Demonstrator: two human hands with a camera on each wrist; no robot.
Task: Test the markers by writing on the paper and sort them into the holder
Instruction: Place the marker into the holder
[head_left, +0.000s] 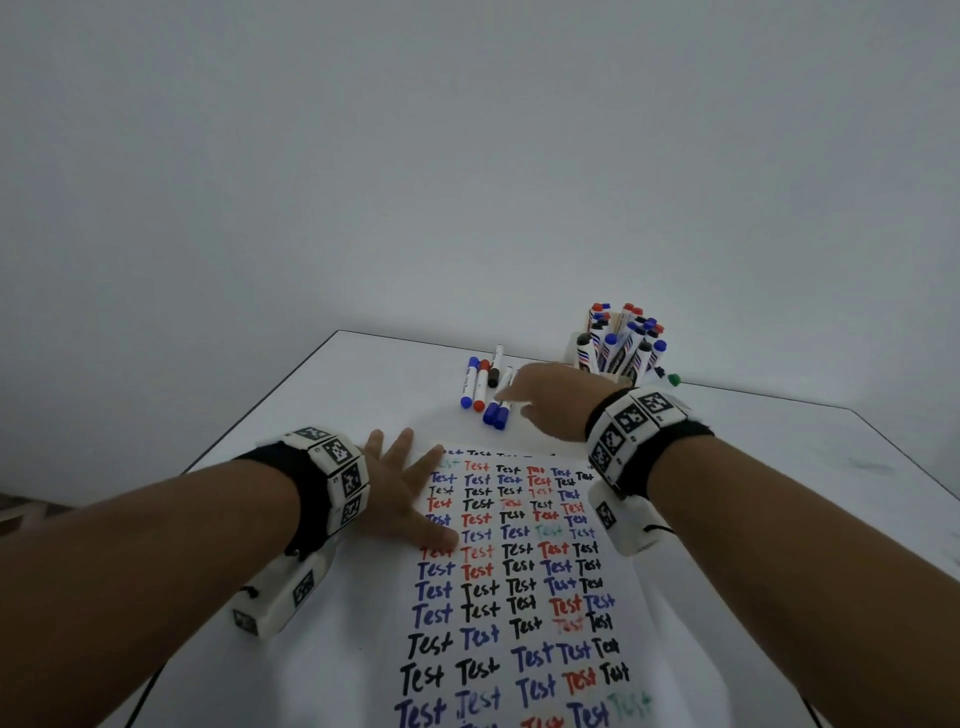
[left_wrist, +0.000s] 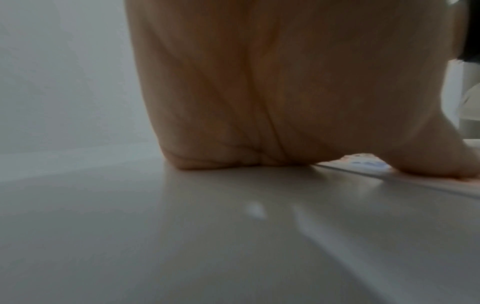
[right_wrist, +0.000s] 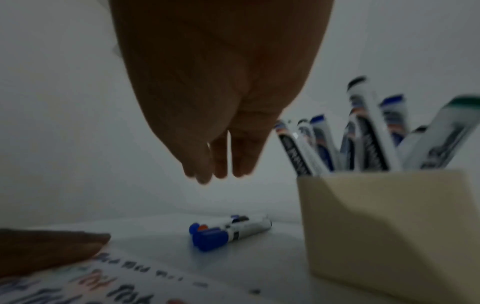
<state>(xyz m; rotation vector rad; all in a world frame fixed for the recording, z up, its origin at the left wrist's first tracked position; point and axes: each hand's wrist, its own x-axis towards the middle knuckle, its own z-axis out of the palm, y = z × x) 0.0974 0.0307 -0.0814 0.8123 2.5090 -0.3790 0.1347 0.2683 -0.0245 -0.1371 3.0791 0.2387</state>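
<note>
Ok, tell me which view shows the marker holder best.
The right wrist view: the beige holder fills the near right, walls and marker-filled rim plain. The head view shows the holder small and far, mostly hidden behind its markers and the right hand. The left wrist view misses it.

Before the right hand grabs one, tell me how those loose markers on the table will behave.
The loose markers look round-barrelled, so a nudge would likely roll them. They seem stiff and light. They lie bunched together, so lifting one may disturb its neighbours.

holder (head_left: 575, 347) base hidden behind right hand (head_left: 553, 400)
</note>
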